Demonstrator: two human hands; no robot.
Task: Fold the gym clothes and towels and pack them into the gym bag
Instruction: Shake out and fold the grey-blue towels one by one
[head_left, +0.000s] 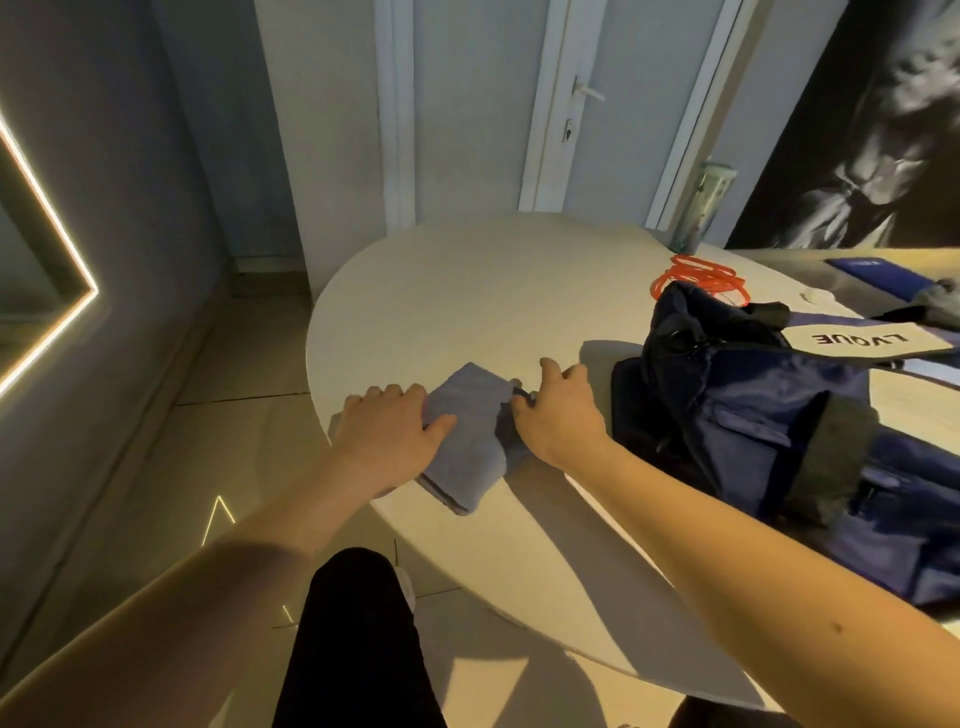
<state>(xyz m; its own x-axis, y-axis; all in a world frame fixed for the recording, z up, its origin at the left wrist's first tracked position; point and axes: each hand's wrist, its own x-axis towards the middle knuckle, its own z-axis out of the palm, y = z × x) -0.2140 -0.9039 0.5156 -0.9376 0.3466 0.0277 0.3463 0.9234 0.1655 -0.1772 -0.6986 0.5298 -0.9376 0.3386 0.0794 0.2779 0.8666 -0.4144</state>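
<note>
Head view, nearest first: dark trouser leg (358, 639) at the lower edge, bare forearms reaching forward above it. Item: left hand (392, 428), palm down, fingers spread flat on the left part of the blue towel (467, 441), pressing rather than gripping. Item: right hand (553, 410), fingertips curled and pinching the towel's right edge where a darker fold shows; whether it holds one layer or several cannot be told. Item: blue towel, folded to a compact rectangle, lying near the front left rim of the pale round desk (467, 291). Item: navy gym bag (769, 415), just right of the towel, on the desk; whether its opening is unzipped cannot be told. Item: orange coiled cord (698, 275), behind the bag. Handling note, as judgement: folding looks nearly finished; keep the left palm anchoring the stack, draw the right edge over squarely, smooth the crease, then lift with both hands supporting it so the layers do not slide apart on the way to the bag.
</note>
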